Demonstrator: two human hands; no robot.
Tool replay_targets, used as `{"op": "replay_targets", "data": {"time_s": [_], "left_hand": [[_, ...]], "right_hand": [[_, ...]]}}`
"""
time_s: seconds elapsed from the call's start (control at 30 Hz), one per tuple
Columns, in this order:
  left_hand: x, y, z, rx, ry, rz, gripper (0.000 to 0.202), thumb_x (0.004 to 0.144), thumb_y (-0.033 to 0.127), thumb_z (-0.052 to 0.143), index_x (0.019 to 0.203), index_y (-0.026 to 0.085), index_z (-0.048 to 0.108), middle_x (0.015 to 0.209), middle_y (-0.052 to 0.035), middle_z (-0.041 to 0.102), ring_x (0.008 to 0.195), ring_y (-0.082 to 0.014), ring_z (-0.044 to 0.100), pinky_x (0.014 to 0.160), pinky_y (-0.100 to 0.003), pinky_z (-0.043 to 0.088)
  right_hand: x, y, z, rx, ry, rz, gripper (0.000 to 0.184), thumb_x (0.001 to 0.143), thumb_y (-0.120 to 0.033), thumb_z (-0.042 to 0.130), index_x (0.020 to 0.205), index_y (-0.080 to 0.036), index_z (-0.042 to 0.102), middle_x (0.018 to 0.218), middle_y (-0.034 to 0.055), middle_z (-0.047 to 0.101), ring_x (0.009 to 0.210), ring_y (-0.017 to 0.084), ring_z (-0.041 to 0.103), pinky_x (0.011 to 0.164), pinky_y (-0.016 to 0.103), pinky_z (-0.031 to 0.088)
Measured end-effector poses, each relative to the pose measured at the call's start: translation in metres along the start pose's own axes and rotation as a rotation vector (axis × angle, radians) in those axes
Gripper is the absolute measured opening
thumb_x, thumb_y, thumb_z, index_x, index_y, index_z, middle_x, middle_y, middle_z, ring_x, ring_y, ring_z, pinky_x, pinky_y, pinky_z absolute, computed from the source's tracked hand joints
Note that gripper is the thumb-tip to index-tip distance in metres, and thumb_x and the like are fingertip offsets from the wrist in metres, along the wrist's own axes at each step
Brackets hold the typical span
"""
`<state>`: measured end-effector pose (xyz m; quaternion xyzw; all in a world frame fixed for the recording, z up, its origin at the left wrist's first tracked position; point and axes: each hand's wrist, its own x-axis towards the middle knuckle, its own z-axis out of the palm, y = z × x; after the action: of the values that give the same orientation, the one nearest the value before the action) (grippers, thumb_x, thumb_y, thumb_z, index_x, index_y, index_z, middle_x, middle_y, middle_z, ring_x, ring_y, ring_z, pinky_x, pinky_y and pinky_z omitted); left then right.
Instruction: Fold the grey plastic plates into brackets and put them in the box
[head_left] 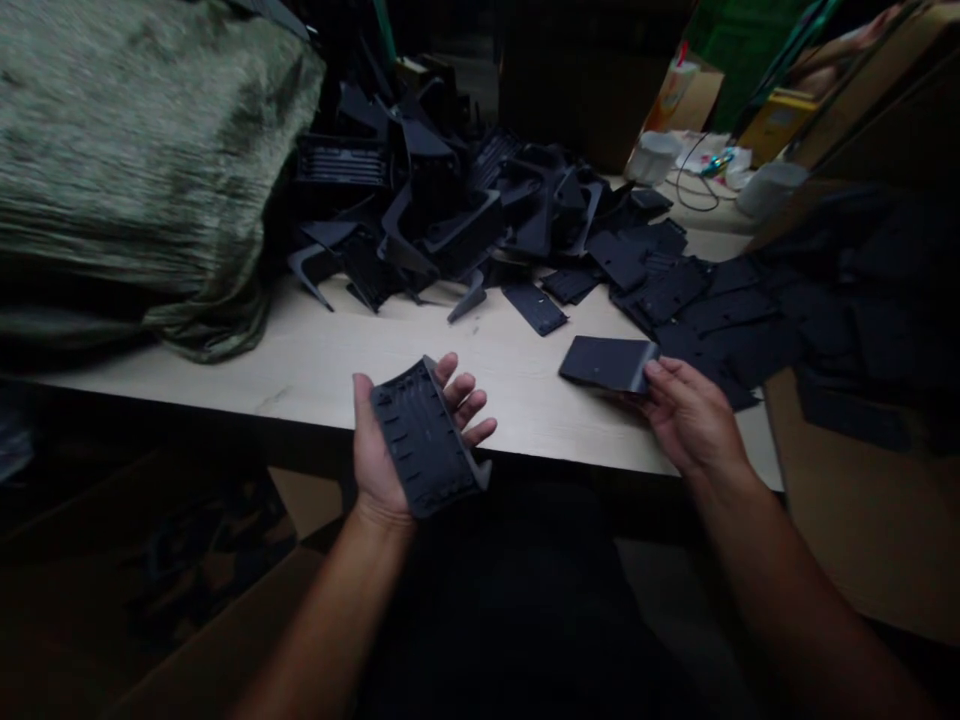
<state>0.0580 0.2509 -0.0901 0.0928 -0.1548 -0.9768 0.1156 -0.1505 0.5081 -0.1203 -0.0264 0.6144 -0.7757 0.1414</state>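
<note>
A black ribbed plastic bracket (pixel 427 435) rests across the palm of my left hand (pixel 379 450), its ribbed inner face up. My left fingers curl up along its far side and the thumb lies along the near one. In my right hand (pixel 690 405) a flat black plastic plate (pixel 606 362) is pinched at its right end, held above the table's front edge. The two parts are apart. Behind them lies a heap of similar black brackets (pixel 442 215), and to the right a pile of flat black plates (pixel 697 295).
A green woven sack (pixel 150 150) covers the table's left end. The pale tabletop (pixel 300 350) ends just before me. An open cardboard box (pixel 217 620) with dark parts stands below left; cardboard (pixel 847 520) lies at right. White cups (pixel 652 158) and a yellow box (pixel 776 125) stand behind.
</note>
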Motion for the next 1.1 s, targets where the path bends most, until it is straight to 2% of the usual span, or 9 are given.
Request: {"op": "replay_targets", "data": {"time_s": [0.1, 0.17, 0.33, 0.43, 0.6, 0.73, 0.83, 0.93, 1.1], "left_hand": [[0.001, -0.011, -0.002, -0.047, 0.063, 0.08, 0.085, 0.092, 0.089, 0.034, 0.122, 0.018, 0.071, 0.115, -0.014, 0.079, 0.106, -0.03, 0.076, 0.095, -0.049, 0.063], [0.0, -0.014, -0.005, -0.054, 0.101, 0.112, 0.086, 0.09, 0.09, 0.036, 0.12, 0.017, 0.071, 0.115, -0.0144, 0.078, 0.107, -0.03, 0.075, 0.098, -0.05, 0.061], [-0.004, -0.011, -0.016, 0.002, 0.203, 0.152, 0.088, 0.09, 0.088, 0.039, 0.12, 0.013, 0.073, 0.11, -0.0192, 0.079, 0.105, -0.0331, 0.077, 0.098, -0.054, 0.061], [-0.003, -0.011, -0.016, 0.044, 0.234, 0.097, 0.087, 0.092, 0.086, 0.041, 0.117, 0.01, 0.074, 0.108, -0.0215, 0.079, 0.099, -0.034, 0.078, 0.095, -0.055, 0.063], [0.0, -0.019, -0.009, 0.124, 0.239, 0.045, 0.083, 0.097, 0.078, 0.042, 0.112, 0.003, 0.074, 0.11, -0.0249, 0.078, 0.094, -0.0317, 0.079, 0.092, -0.052, 0.064], [-0.001, -0.023, -0.012, 0.118, 0.229, 0.09, 0.078, 0.098, 0.075, 0.047, 0.112, 0.004, 0.074, 0.115, -0.0237, 0.078, 0.099, -0.0303, 0.078, 0.096, -0.05, 0.063], [-0.001, -0.023, -0.018, 0.102, 0.223, 0.176, 0.074, 0.098, 0.074, 0.049, 0.115, 0.006, 0.074, 0.122, -0.0222, 0.076, 0.111, -0.0311, 0.075, 0.102, -0.052, 0.059], [0.001, -0.024, -0.019, 0.115, 0.233, 0.231, 0.072, 0.098, 0.073, 0.05, 0.116, 0.008, 0.074, 0.126, -0.0208, 0.075, 0.124, -0.033, 0.07, 0.107, -0.051, 0.057], [0.005, -0.027, -0.015, 0.136, 0.302, 0.214, 0.072, 0.093, 0.076, 0.056, 0.113, 0.01, 0.077, 0.113, -0.0194, 0.08, 0.123, -0.0377, 0.069, 0.105, -0.053, 0.057]], "right_hand": [[0.004, 0.012, -0.019, -0.125, -0.02, 0.217, 0.046, 0.063, -0.041, 0.098, 0.09, -0.017, 0.069, 0.085, 0.006, 0.076, 0.071, 0.02, 0.075, 0.066, 0.032, 0.068], [0.005, 0.015, -0.033, -0.355, -0.029, 0.231, 0.048, 0.069, -0.048, 0.094, 0.096, -0.016, 0.071, 0.08, 0.0087, 0.076, 0.067, 0.023, 0.076, 0.06, 0.032, 0.066], [0.009, -0.01, -0.044, -1.223, -0.121, -0.196, 0.051, 0.086, -0.06, 0.077, 0.115, -0.018, 0.076, 0.093, 0.0114, 0.079, 0.075, 0.027, 0.076, 0.069, 0.038, 0.061], [0.018, -0.026, -0.026, -1.434, -0.274, -0.399, 0.055, 0.088, -0.056, 0.076, 0.127, -0.018, 0.074, 0.114, 0.0129, 0.078, 0.094, 0.032, 0.075, 0.085, 0.043, 0.059], [0.048, -0.018, 0.002, -1.512, -0.63, -0.53, 0.069, 0.082, -0.042, 0.082, 0.144, -0.018, 0.065, 0.145, 0.0145, 0.064, 0.129, 0.037, 0.062, 0.11, 0.048, 0.049], [0.053, -0.009, 0.015, -1.423, -0.639, -0.48, 0.059, 0.082, -0.039, 0.082, 0.137, -0.021, 0.071, 0.137, 0.0124, 0.07, 0.117, 0.036, 0.068, 0.103, 0.048, 0.053], [0.019, -0.012, 0.037, -1.092, -0.644, -0.398, 0.064, 0.084, -0.052, 0.081, 0.14, -0.025, 0.069, 0.133, 0.0105, 0.072, 0.101, 0.031, 0.073, 0.09, 0.044, 0.059], [-0.037, -0.017, 0.068, -0.823, -0.735, -0.408, 0.065, 0.09, -0.051, 0.078, 0.149, -0.029, 0.061, 0.138, 0.0069, 0.07, 0.116, 0.03, 0.07, 0.101, 0.044, 0.058], [-0.1, -0.004, 0.11, -0.83, -0.706, -0.589, 0.063, 0.096, -0.045, 0.074, 0.155, -0.03, 0.055, 0.145, 0.0075, 0.065, 0.128, 0.03, 0.065, 0.111, 0.046, 0.052]]}}
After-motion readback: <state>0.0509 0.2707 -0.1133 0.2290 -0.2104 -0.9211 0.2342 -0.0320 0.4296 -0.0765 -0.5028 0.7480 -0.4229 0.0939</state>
